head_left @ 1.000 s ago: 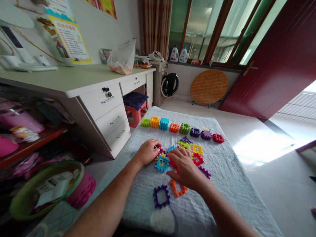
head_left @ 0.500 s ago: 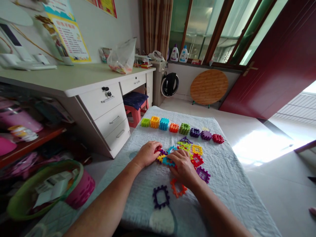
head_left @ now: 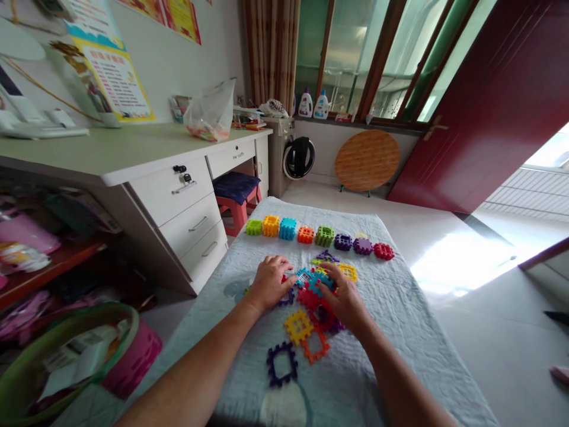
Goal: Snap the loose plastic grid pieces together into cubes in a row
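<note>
A loose pile of flat plastic tiles with notched edges lies on a light blue cloth. My right hand point(head_left: 347, 295) has its thumb and fingers around a blue notched tile point(head_left: 319, 283) at the top of the pile. My left hand point(head_left: 270, 283) rests at the pile's left side, thumb and fingers apart, over a dark purple tile point(head_left: 287, 298) and a partly hidden red one. Red tiles point(head_left: 309, 298) lie between the hands. Nearer me are a yellow tile point(head_left: 299, 326), an orange frame point(head_left: 315, 346) and a dark purple frame point(head_left: 281, 364).
Behind the pile stands a row of several box-like blocks, from a light green block point(head_left: 254, 227) to a red block point(head_left: 383, 251). A white desk point(head_left: 178, 196) and a pink stool point(head_left: 237, 210) stand left, with a basket point(head_left: 133, 350) on the near left.
The yellow tile has come toward me, beside the orange frame. Red tiles now show between my hands. My right hand and the blue tile have shifted right, and my hands are farther apart.
</note>
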A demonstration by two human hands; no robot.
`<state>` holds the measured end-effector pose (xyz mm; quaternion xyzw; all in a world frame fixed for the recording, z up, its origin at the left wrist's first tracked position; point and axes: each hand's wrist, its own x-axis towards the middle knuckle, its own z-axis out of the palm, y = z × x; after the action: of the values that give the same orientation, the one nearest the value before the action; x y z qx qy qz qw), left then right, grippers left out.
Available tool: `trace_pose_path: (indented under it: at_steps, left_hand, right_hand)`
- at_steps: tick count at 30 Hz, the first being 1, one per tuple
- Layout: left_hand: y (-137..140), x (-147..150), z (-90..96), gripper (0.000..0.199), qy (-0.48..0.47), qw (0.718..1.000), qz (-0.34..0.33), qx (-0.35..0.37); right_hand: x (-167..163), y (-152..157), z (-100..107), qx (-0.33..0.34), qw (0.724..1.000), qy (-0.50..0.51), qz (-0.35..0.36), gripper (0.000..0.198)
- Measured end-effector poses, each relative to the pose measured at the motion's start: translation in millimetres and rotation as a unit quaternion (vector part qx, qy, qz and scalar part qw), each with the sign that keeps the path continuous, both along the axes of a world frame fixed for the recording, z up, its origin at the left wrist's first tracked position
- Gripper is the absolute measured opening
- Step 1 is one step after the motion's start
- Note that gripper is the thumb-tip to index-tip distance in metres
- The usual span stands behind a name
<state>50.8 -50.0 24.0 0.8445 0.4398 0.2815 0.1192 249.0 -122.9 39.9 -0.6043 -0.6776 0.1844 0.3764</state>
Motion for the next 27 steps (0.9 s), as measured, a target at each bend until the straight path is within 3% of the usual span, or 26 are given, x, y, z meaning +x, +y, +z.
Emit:
trace_pose_path:
  at_steps: [3, 9, 15, 21, 27]
  left_hand:
    - [-0.6, 7.2, -1.4, 0.025, 0.026, 1.000, 0.001, -0.009]
    - [-0.3, 12.3, -0.2, 0.020, 0.040, 0.998, 0.022, -0.043]
    - [-2.0, 13.8, 2.9, 0.015, 0.028, 0.997, 0.013, -0.073]
    - [-5.9, 16.4, 3.8, 0.025, 0.035, 0.997, -0.003, -0.070]
    - [-4.2, 19.0, 3.9, 0.029, 0.057, 0.996, -0.010, -0.074]
  right_hand:
    - [6.4, 4.4, -4.2, -0.017, 0.999, 0.008, -0.036, 0.035]
    - [13.4, 9.7, -13.6, 0.026, 0.991, -0.122, -0.042, 0.026]
    - [13.3, 7.4, -10.1, 0.023, 0.987, -0.154, -0.039, 0.021]
    - [8.0, 1.1, -1.4, -0.026, 0.982, -0.189, -0.007, 0.046]
    - [9.4, 3.5, -6.9, -0.009, 0.987, -0.161, -0.015, 0.047]
